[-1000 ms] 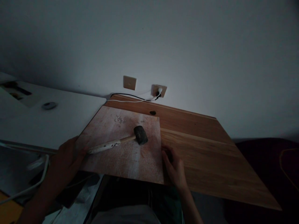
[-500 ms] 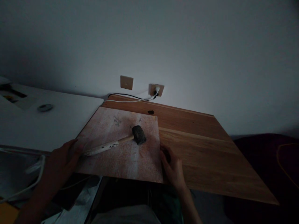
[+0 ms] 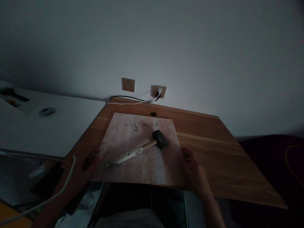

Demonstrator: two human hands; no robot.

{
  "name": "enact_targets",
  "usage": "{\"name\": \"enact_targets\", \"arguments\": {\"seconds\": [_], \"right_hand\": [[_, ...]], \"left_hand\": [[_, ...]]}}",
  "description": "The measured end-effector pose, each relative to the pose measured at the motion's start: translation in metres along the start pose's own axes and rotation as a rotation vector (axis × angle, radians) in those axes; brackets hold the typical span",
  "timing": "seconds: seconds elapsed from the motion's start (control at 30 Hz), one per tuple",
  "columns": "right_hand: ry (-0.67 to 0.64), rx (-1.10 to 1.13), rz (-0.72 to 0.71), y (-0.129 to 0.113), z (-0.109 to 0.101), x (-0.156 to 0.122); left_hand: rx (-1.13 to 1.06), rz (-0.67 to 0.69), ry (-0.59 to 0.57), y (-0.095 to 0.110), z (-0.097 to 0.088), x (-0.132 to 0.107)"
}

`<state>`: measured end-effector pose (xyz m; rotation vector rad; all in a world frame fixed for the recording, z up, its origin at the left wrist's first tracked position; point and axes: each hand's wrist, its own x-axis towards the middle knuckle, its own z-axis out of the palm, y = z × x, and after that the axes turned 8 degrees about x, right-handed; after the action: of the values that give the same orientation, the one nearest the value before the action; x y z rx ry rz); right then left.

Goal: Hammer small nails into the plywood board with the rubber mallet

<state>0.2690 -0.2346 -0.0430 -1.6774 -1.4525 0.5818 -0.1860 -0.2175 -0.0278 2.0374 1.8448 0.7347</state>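
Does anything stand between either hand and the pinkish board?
Nothing visible: the left hand and right hand are at opposite side edges of the board. The black-headed mallet lies on it, between the hands. In view, a white cable crosses the left arm.

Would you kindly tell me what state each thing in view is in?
Board: flat on the wooden desk.
Mallet: lying across the board, not held.
Metal pieces: loose on the board.
White plug: plugged into the wall socket.
Left hand: at board's left edge.
Right hand: at board's right edge.

Wall socket [image 3: 162, 91] (white plug [image 3: 159, 91] in), black cable [image 3: 123, 96]
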Motion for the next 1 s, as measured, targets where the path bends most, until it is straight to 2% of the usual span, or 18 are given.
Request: {"name": "enact_targets", "arguments": {"seconds": [0.07, 0.1, 0.23, 0.33, 0.43, 0.57, 0.67, 0.8, 0.87, 1.0], "right_hand": [[0.045, -0.024, 0.033, 0.01, -0.018, 0.001], [0.07, -0.043, 0.055, 0.014, -0.028, 0.001], [0.126, -0.164, 0.154, 0.032, -0.07, -0.003], [0.143, -0.241, 0.209, 0.045, -0.094, -0.009], [0.146, -0.246, 0.226, 0.055, -0.103, -0.016], [0.161, -0.224, 0.185, 0.055, -0.097, -0.018], [0.241, -0.283, 0.043, 0.042, -0.087, -0.012], [0.251, -0.213, -0.077, 0.017, -0.072, 0.003], [0.229, -0.166, -0.114, 0.006, -0.061, 0.008], [0.181, -0.243, -0.296, -0.008, -0.028, 0.004]], "left_hand": [[-0.122, -0.122, 0.029, 0.008, 0.013, -0.002], [-0.187, -0.157, 0.006, 0.014, 0.019, -0.003], [-0.378, -0.156, -0.197, 0.045, 0.036, -0.008], [-0.4, -0.155, -0.233, 0.065, 0.041, -0.007], [-0.345, -0.11, -0.225, 0.076, 0.04, 0.001], [-0.212, -0.002, -0.198, 0.087, 0.036, 0.016], [-0.15, 0.16, -0.176, 0.099, 0.04, 0.031], [-0.084, 0.455, -0.16, 0.123, 0.057, 0.066], [-0.011, 0.606, -0.204, 0.138, 0.069, 0.089], [0.064, 0.743, -0.282, 0.164, 0.096, 0.134]]}}
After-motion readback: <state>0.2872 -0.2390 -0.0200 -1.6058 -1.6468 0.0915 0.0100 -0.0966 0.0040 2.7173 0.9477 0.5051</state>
